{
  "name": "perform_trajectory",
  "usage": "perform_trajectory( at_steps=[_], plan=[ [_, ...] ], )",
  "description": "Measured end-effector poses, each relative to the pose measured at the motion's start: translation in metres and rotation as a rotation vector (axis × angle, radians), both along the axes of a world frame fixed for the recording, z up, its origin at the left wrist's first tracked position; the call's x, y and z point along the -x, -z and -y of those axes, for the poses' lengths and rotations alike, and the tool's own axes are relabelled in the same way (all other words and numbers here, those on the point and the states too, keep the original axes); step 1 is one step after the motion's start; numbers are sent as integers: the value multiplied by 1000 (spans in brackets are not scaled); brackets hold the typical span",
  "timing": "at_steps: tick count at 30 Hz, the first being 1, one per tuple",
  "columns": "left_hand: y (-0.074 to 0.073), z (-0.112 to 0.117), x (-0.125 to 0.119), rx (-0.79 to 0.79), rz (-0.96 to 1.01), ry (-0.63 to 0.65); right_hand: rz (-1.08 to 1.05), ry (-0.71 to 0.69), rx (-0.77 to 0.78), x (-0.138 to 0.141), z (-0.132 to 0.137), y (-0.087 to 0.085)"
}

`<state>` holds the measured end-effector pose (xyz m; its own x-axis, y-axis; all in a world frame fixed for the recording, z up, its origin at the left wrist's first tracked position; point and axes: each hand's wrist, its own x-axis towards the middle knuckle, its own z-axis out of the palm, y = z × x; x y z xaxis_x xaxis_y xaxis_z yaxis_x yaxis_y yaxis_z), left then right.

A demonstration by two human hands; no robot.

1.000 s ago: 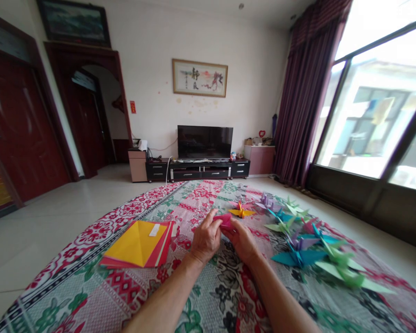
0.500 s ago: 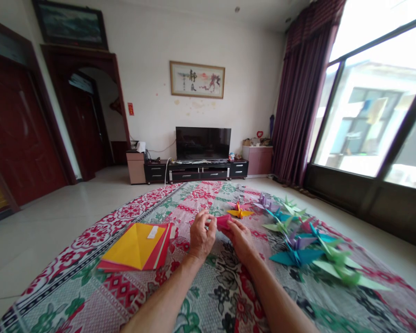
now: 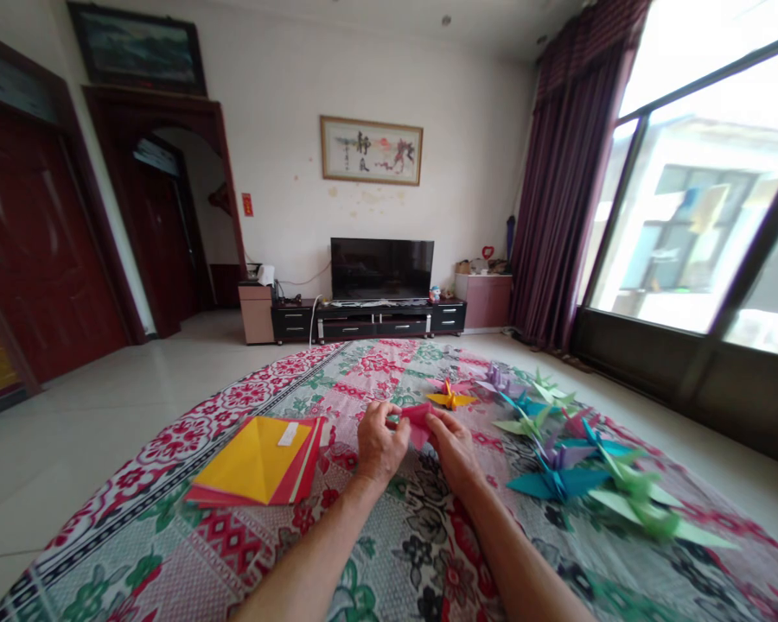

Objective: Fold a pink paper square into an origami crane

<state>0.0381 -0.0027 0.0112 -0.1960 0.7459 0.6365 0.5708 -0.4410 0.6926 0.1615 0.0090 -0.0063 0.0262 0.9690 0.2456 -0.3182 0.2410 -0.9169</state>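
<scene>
A folded piece of pink paper [image 3: 418, 423] is pinched between both my hands above the flowered cloth [image 3: 389, 536]. My left hand [image 3: 379, 445] grips its left side with curled fingers. My right hand [image 3: 450, 445] grips its right side, thumb and fingers pressed together. A stack of coloured paper sheets [image 3: 259, 449], yellow on top, lies to the left of my left hand. Several folded paper cranes lie to the right: a yellow one [image 3: 450, 397] just beyond my hands, a teal one [image 3: 554, 479] and a green one [image 3: 648, 510] nearer the cloth's right side.
The cloth is spread on a pale tiled floor [image 3: 84, 432]. A TV [image 3: 381, 269] on a low dark cabinet stands at the far wall. Dark red doors [image 3: 32, 250] are at the left; purple curtains [image 3: 567, 190] and a large window [image 3: 706, 199] at the right.
My left hand's fingers have curled in from a looser pose and closed on the pink paper. Both hands stay together in the same spot; the paper has turned slightly between them.
</scene>
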Motion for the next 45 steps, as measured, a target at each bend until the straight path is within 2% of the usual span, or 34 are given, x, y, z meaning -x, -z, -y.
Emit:
perform_trajectory(
  at_steps=[7, 13, 17, 21, 29, 34, 41, 45],
  plan=[
    [1, -2, 0, 82, -5, 36, 61, -16, 8, 1, -2, 3],
    [1, -1, 1, 74, -23, 38, -20, -29, 23, 2, -1, 1],
    [1, -1, 0, 121, 16, 56, 15, -14, 18, 2, -1, 1],
    [3, -4, 1, 127, 37, 120, 44, 3, 6, 3, -4, 3],
    [1, -2, 1, 108, -74, 104, 85, 34, -16, 6, -5, 5],
    [2, -4, 4, 174, 2, 164, 102, 54, 1, 6, -6, 5],
    [-2, -4, 7, 220, 90, 250, 75, -2, 48, 3, -2, 0],
    [-3, -4, 7, 240, 69, 233, 102, 53, 14, 3, -4, 1]
  ],
)
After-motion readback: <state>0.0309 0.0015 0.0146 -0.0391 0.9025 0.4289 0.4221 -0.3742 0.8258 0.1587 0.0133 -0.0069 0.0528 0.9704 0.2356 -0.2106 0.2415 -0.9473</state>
